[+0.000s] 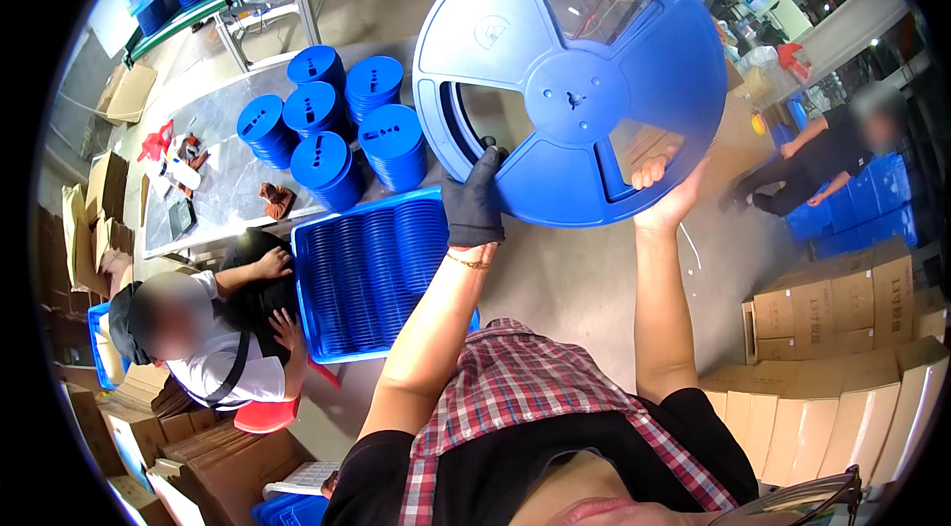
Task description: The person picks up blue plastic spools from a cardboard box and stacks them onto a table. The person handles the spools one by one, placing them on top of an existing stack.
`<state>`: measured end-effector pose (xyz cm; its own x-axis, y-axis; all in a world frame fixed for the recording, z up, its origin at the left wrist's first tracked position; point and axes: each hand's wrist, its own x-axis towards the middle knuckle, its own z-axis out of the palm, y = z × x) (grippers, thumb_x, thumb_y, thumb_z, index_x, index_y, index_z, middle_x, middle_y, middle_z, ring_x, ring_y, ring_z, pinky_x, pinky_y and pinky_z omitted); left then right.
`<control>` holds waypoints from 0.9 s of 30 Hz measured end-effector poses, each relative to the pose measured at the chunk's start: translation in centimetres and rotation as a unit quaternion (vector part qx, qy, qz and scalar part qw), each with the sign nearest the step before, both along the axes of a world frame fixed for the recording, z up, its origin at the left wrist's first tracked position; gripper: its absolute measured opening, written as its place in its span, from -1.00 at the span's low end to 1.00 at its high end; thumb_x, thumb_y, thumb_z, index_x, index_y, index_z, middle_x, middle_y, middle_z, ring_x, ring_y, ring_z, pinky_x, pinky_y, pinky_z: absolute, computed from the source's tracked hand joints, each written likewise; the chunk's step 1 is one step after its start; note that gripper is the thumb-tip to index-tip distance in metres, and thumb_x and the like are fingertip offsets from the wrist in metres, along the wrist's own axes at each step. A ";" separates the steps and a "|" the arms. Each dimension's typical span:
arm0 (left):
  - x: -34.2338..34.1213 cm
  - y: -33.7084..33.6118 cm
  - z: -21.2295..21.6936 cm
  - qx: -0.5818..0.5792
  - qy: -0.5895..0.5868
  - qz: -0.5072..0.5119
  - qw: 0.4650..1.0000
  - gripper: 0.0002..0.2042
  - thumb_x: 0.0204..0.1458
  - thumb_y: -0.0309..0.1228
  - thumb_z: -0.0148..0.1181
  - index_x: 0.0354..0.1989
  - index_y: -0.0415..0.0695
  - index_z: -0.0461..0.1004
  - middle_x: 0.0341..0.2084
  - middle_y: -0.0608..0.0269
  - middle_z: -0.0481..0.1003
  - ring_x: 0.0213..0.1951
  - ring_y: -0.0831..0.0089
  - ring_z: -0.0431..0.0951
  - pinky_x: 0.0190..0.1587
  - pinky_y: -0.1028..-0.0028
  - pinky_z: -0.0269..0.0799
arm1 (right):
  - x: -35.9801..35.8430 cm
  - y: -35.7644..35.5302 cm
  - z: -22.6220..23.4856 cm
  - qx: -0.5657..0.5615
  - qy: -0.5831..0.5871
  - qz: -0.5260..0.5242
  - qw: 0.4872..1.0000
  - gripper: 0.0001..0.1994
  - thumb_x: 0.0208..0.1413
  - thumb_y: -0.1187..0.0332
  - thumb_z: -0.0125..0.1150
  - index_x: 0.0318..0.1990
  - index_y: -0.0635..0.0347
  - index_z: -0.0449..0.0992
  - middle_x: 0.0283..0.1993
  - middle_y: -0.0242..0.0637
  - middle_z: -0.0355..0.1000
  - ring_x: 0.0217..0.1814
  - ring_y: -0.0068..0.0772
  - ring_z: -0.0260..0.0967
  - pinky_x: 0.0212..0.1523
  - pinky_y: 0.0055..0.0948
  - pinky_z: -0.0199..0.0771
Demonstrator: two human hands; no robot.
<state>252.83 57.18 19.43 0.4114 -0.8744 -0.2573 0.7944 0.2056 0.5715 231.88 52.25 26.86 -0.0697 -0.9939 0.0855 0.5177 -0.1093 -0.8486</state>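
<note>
Raised in front of me is a large blue plastic reel (575,100) with a round hub and wide window-like openings. My left hand (475,199), in a black glove, grips its lower left rim, the fingers curled through an opening. At the lower right my bare right hand (672,194) holds the rim, with fingertips showing through another opening. Below and left of the reel stands a blue crate (300,303) packed with rows of thin blue discs (371,273). My left forearm passes in front of the crate's right side.
Several stacks of blue reels (322,164) stand on a grey table (223,120), with small tools and rags at its left. A seated person (218,338) is beside the crate. Another person (817,150) is at far right, near blue crates. Cardboard boxes (832,313) line the right side.
</note>
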 end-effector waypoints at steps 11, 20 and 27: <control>8.4 12.3 -15.9 0.077 0.028 0.068 0.994 -0.62 0.10 -0.23 0.03 0.06 -0.07 0.23 -0.44 0.41 0.37 -0.35 0.56 0.40 -0.22 0.52 0.33 | -4.3 0.3 -0.3 0.030 0.067 -0.091 0.993 -0.51 0.13 -0.15 -0.19 -0.35 0.16 0.31 -0.67 -0.39 0.16 -0.68 -0.50 0.09 -0.62 -0.55 0.13; 14.0 24.1 -21.6 0.224 0.018 0.225 0.948 -0.52 0.08 -0.09 0.01 0.14 -0.02 0.20 -0.04 0.28 0.31 0.03 0.39 0.29 0.11 0.37 0.14 | -2.8 1.8 -0.1 0.059 0.047 -0.062 0.995 -0.50 0.12 -0.17 -0.21 -0.37 0.13 0.31 -0.69 -0.40 0.13 -0.69 -0.52 0.05 -0.62 -0.56 0.09; 9.5 22.6 -18.4 0.203 0.042 0.173 0.963 -0.64 0.08 -0.18 0.05 0.02 -0.02 0.27 -0.31 0.35 0.42 -0.19 0.44 0.41 -0.02 0.38 0.27 | -2.7 1.9 -1.1 0.098 0.063 -0.030 0.993 -0.49 0.11 -0.21 -0.24 -0.35 0.11 0.30 -0.69 -0.42 0.12 -0.67 -0.53 0.05 -0.60 -0.55 0.09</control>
